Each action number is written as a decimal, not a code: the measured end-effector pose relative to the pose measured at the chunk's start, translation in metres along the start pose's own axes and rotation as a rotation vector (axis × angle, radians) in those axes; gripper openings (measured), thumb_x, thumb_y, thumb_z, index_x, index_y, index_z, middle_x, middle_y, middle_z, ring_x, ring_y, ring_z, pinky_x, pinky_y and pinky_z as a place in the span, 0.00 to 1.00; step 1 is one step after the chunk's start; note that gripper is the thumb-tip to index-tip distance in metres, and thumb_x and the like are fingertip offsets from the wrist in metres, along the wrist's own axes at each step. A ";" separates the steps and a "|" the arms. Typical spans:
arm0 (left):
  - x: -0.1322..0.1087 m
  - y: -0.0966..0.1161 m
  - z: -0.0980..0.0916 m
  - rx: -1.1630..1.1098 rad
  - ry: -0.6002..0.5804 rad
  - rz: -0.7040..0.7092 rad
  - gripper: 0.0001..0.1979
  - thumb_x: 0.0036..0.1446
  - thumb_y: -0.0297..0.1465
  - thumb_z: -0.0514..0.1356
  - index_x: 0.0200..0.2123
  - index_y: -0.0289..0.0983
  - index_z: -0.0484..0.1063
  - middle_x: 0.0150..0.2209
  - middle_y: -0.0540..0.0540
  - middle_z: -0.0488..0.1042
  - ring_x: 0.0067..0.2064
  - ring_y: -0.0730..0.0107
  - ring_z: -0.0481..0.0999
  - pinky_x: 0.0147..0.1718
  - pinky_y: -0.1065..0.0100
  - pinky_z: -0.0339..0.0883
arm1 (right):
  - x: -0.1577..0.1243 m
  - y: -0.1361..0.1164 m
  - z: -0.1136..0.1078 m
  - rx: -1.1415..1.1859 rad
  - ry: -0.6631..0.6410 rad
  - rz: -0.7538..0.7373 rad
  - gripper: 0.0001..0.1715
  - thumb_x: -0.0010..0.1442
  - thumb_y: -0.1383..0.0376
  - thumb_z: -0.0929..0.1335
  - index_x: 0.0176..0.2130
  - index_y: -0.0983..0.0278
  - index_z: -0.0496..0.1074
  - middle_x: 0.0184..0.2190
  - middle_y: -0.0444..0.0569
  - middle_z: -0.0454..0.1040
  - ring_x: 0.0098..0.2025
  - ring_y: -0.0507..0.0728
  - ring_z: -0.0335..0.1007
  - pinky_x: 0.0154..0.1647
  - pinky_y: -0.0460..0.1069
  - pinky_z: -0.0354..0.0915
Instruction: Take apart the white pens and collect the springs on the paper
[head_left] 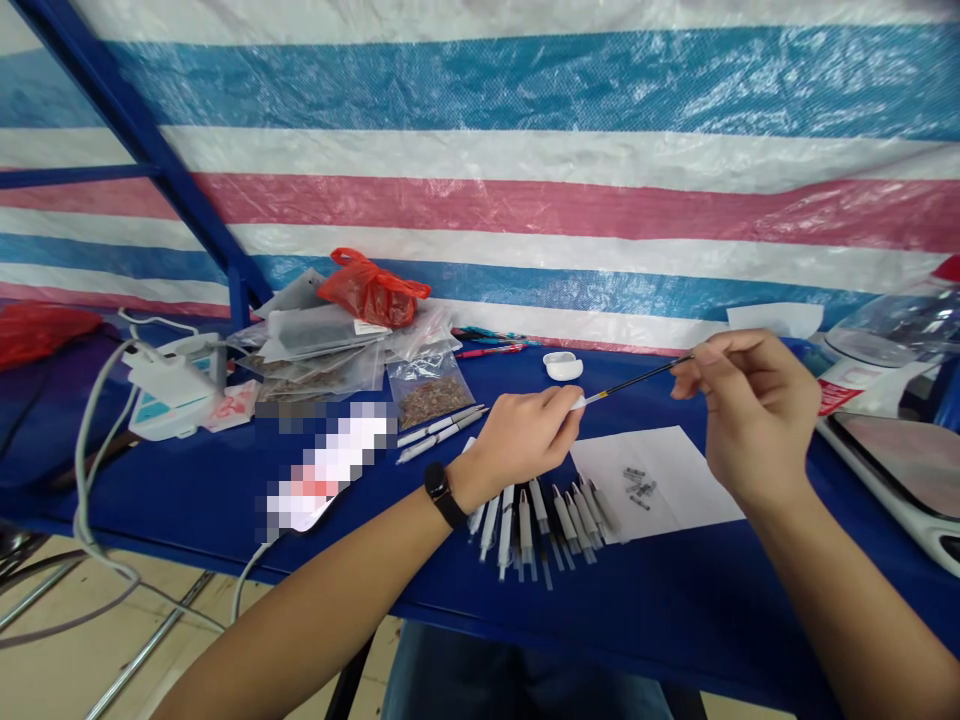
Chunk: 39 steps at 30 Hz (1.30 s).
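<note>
A thin black pen refill (637, 378) with a yellowish band near one end stretches between my hands. My right hand (757, 405) is closed, pinching its dark far end. My left hand (529, 435) is closed around a small white pen part (578, 403), mostly hidden by the fingers; the refill's other end meets it, and I cannot tell how far it goes in. Beneath my left hand lies a row of white pen barrels (525, 525) with clear ends. Several small springs (639, 487) rest on a white paper sheet (686, 460) below the refill.
Two white pens (439, 435), a lit phone (322, 480), and a bag of brown bits (431, 398) lie left. Behind are stacked plastic bags (322, 335), a red bag (375, 290) and a white earbud case (562, 366). A scale (900, 470) and a bottle (862, 370) stand right.
</note>
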<state>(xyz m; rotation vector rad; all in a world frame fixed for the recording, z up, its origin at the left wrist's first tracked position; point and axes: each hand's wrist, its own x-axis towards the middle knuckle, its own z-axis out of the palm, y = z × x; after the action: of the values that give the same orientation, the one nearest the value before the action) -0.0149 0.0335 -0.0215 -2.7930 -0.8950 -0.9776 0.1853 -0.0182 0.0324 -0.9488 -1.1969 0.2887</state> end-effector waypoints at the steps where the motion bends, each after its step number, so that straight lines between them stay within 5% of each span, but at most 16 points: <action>1: 0.000 0.000 0.000 0.001 -0.014 -0.006 0.15 0.74 0.32 0.44 0.45 0.36 0.70 0.34 0.47 0.80 0.29 0.69 0.77 0.24 0.69 0.57 | -0.001 0.000 0.001 -0.003 -0.009 0.002 0.06 0.57 0.64 0.73 0.29 0.61 0.73 0.23 0.41 0.76 0.21 0.51 0.69 0.25 0.49 0.64; 7: 0.000 -0.002 -0.003 0.006 -0.077 -0.024 0.16 0.75 0.34 0.44 0.49 0.37 0.69 0.38 0.46 0.81 0.32 0.67 0.80 0.26 0.68 0.62 | -0.003 0.002 0.004 0.013 -0.024 0.050 0.11 0.59 0.61 0.75 0.31 0.61 0.71 0.23 0.42 0.75 0.21 0.52 0.70 0.25 0.49 0.65; 20: 0.000 -0.001 -0.007 -0.030 -0.021 0.008 0.18 0.76 0.35 0.43 0.50 0.36 0.70 0.39 0.45 0.82 0.31 0.70 0.80 0.27 0.69 0.62 | -0.004 0.009 -0.001 -0.125 -0.097 0.045 0.20 0.60 0.50 0.75 0.33 0.60 0.67 0.25 0.41 0.74 0.24 0.52 0.71 0.27 0.48 0.69; 25: 0.001 0.000 -0.006 -0.007 -0.038 0.003 0.17 0.76 0.35 0.44 0.53 0.37 0.70 0.41 0.44 0.83 0.34 0.67 0.82 0.27 0.70 0.61 | -0.011 0.001 0.009 -0.139 -0.339 0.140 0.23 0.58 0.47 0.76 0.34 0.61 0.70 0.29 0.44 0.76 0.27 0.53 0.73 0.31 0.50 0.73; 29: 0.002 -0.002 -0.007 -0.008 -0.071 -0.065 0.16 0.76 0.36 0.45 0.51 0.37 0.70 0.35 0.47 0.81 0.29 0.68 0.79 0.25 0.69 0.57 | 0.003 -0.001 -0.012 -0.158 -0.442 0.227 0.25 0.57 0.46 0.75 0.44 0.59 0.71 0.29 0.43 0.77 0.27 0.53 0.73 0.32 0.50 0.71; 34: 0.003 -0.003 -0.009 -0.015 -0.107 -0.082 0.17 0.75 0.36 0.44 0.51 0.37 0.70 0.31 0.48 0.78 0.27 0.69 0.76 0.24 0.68 0.56 | 0.022 0.008 -0.049 -0.609 -0.936 0.360 0.22 0.56 0.45 0.73 0.31 0.60 0.77 0.26 0.47 0.77 0.27 0.56 0.70 0.27 0.49 0.63; 39: 0.002 -0.001 -0.008 -0.029 -0.101 -0.067 0.17 0.75 0.36 0.43 0.51 0.37 0.69 0.31 0.48 0.78 0.27 0.69 0.76 0.24 0.68 0.55 | 0.013 0.013 -0.042 -0.726 -1.114 0.500 0.18 0.54 0.49 0.71 0.27 0.61 0.77 0.27 0.48 0.78 0.30 0.59 0.71 0.32 0.51 0.63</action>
<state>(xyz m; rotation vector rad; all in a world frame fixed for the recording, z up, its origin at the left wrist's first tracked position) -0.0184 0.0337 -0.0140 -2.8774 -1.0009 -0.8707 0.2308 -0.0216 0.0296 -1.8401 -2.1360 0.8956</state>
